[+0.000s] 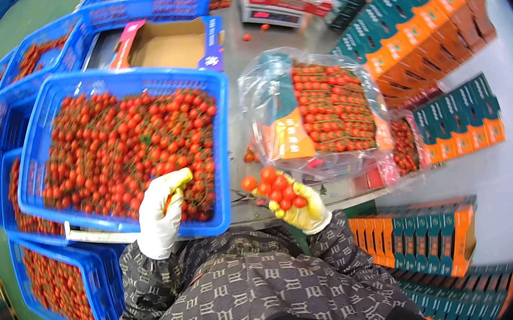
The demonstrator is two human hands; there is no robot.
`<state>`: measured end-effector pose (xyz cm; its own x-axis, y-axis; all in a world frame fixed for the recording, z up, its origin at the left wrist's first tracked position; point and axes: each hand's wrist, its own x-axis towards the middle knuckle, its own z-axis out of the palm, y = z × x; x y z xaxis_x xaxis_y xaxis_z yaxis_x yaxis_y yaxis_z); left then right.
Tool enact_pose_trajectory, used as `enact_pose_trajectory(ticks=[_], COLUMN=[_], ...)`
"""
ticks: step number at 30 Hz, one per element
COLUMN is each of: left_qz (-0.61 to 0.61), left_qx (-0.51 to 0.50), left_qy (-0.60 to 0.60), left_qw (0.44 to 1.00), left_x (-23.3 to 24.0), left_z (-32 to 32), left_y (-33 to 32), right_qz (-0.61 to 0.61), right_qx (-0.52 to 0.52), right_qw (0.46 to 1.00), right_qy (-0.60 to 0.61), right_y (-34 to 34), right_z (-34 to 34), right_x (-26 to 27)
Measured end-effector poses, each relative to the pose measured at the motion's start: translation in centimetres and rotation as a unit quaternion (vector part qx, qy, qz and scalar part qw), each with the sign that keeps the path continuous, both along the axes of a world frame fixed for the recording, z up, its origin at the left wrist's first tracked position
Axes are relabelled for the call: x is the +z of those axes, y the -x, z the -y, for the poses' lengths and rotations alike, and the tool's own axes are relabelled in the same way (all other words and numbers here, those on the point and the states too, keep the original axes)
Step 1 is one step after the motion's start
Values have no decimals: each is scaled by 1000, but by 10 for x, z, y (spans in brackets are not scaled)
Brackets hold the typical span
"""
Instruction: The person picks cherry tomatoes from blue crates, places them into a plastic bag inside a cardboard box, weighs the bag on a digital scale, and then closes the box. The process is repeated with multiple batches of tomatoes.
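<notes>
My left hand (162, 211), in a white glove with yellowed fingertips, is at the near right part of a blue plastic crate (228, 129) full of cherry tomatoes on the vine (124, 148). Its fingers are curled around a red tomato. My right hand (303, 204), gloved alike, holds a bunch of cherry tomatoes (280, 188) above the table edge, just right of the crate. Beyond it lies a printed carton (284, 132) lined with clear plastic film, with rows of vine tomatoes (335, 111) in it.
An open cardboard box (168, 45) lies behind the crate. A digital scale (271, 15) at the back bears another carton. More blue crates (55, 293) of tomatoes stand at the left. Folded green and orange cartons (428, 25) are stacked at the right. Loose tomatoes (246, 37) lie on the metal table (235, 51).
</notes>
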<state>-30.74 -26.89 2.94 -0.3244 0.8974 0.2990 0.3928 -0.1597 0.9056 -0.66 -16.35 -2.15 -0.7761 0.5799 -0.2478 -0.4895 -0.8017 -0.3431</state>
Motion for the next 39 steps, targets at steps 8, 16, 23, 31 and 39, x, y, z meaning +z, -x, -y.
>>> enact_pose_trajectory(ticks=[8, 16, 23, 31, 39], left_qz=[-1, 24, 35, 5, 27], left_qx=[-46, -137, -198, -238, -167], left_qy=[-19, 4, 48, 72, 72], left_qw=[999, 990, 978, 968, 983], left_x=[2, -2, 10, 11, 5], left_z=[-19, -37, -62, -82, -75], left_y=[-25, -41, -61, -82, -80], right_qz=[543, 386, 382, 457, 401], right_qx=[-263, -233, -214, -194, -309], right_qw=[493, 573, 595, 586, 574], right_qy=[-628, -684, -675, -640, -644], right_y=[-11, 5, -3, -13, -21], right_z=[-128, 30, 69, 84, 14], right_x=[59, 41, 8, -9, 37])
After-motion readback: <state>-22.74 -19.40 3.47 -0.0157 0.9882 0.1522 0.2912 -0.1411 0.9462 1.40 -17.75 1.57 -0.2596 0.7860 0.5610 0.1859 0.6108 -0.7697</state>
